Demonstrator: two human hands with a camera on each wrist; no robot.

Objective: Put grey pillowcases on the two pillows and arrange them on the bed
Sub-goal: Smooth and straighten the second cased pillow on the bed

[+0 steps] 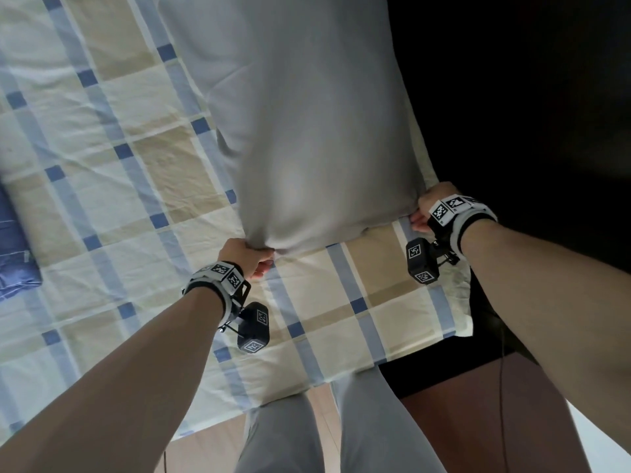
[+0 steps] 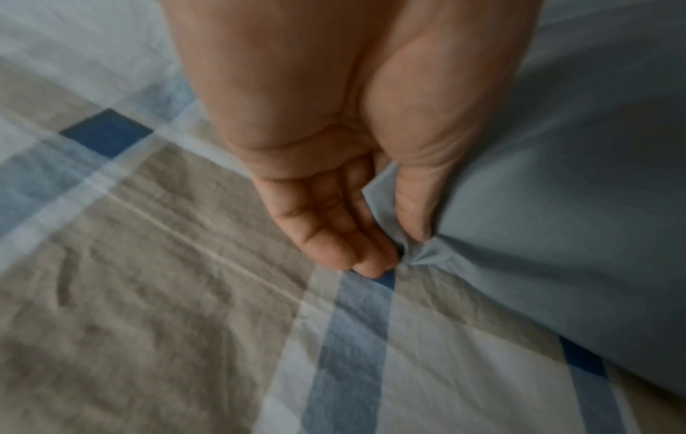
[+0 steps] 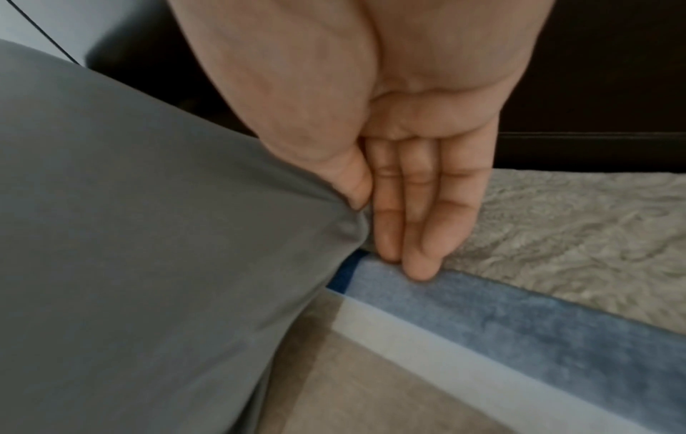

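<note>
the grey-cased pillow (image 1: pixel 307 131) is stretched lengthwise away from the person, over the checked bedsheet (image 1: pixel 119 165) near the bed's right edge. its near short edge is held at both corners. the left corner is pinched by the left hand (image 1: pixel 247 256), the fabric being gathered between thumb and curled fingers (image 2: pixel 334 235). the right corner is pinched by the right hand (image 1: pixel 428 208), with the thumb pressed into the cloth and the fingers (image 3: pixel 408 220) laid almost straight against it. from both hands the pillow's bulk lies forward, its long axis running away from the body. neither hand is nearer; the corners are gripped about evenly. whether the far end is resting on the sheet cannot be told. a folded blue cloth (image 1: pixel 13 250) is seen well apart at the left.
</note>
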